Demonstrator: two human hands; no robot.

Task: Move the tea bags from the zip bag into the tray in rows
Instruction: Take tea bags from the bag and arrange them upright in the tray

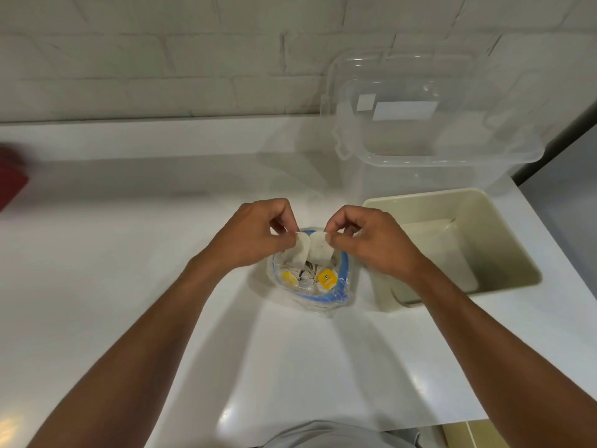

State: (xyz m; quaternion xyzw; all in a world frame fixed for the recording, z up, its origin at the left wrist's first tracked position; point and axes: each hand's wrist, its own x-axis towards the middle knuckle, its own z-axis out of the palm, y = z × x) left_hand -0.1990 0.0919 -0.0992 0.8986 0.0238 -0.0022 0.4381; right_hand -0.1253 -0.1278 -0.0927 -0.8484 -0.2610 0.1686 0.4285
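A clear zip bag (343, 291) with a blue zip rim stands open on the white counter, holding several tea bags with yellow tags (327, 278). Just above its mouth, my left hand (250, 242) pinches the top corner of one white tea bag (301, 251). My right hand (371, 244) pinches the top corner of a second white tea bag (319, 252) beside it. The two tea bags hang side by side and touch. The beige tray (504, 227) sits to the right of the zip bag, and I see no tea bags inside it.
A large clear plastic box (429, 163) with a lid leaning behind it stands beyond the tray, against the white brick wall. A red object (11, 176) lies at the counter's left edge. The counter's right edge runs just past the tray.
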